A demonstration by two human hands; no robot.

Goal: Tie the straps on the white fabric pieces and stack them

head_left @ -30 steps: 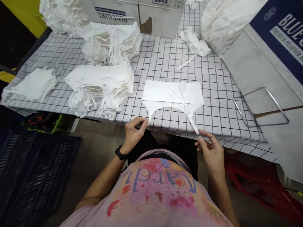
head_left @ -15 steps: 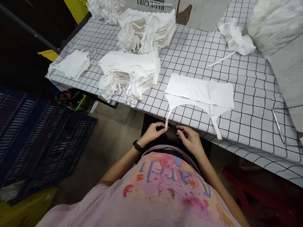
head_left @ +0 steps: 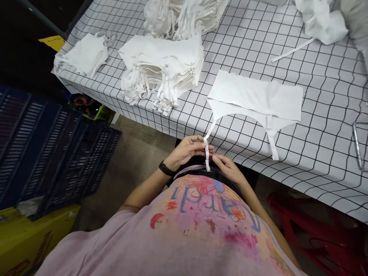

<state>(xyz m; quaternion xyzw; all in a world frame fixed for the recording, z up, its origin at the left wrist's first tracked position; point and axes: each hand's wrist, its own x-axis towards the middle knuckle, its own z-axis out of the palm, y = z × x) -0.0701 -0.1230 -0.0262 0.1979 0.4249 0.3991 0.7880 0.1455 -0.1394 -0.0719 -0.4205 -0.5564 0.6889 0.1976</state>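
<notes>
A white strappy top [head_left: 258, 96] lies flat on the checked cloth, its straps toward me. My left hand [head_left: 185, 152] pinches its left strap [head_left: 207, 149] just off the table edge, and the strap's end dangles below the fingers. Close beside that strap, my right hand [head_left: 230, 168] has its thumb and fingers drawn together near the left fingertips; whatever is between them is too small to make out. The other strap [head_left: 272, 142] rests loose on the cloth near the edge.
Stacked white tops [head_left: 169, 57] lie left of centre, another pile [head_left: 191, 17] behind. A smaller white pile [head_left: 89, 55] sits at the far left. Crumpled white fabric [head_left: 322, 23] is at the back right. Blue crates [head_left: 51, 149] stand left, a red stool [head_left: 310, 226] below right.
My left hand has slid along the strap, whose end now hangs lower past the fingers. My right hand has come in closer to it and its fingers have closed. The view has tilted down.
</notes>
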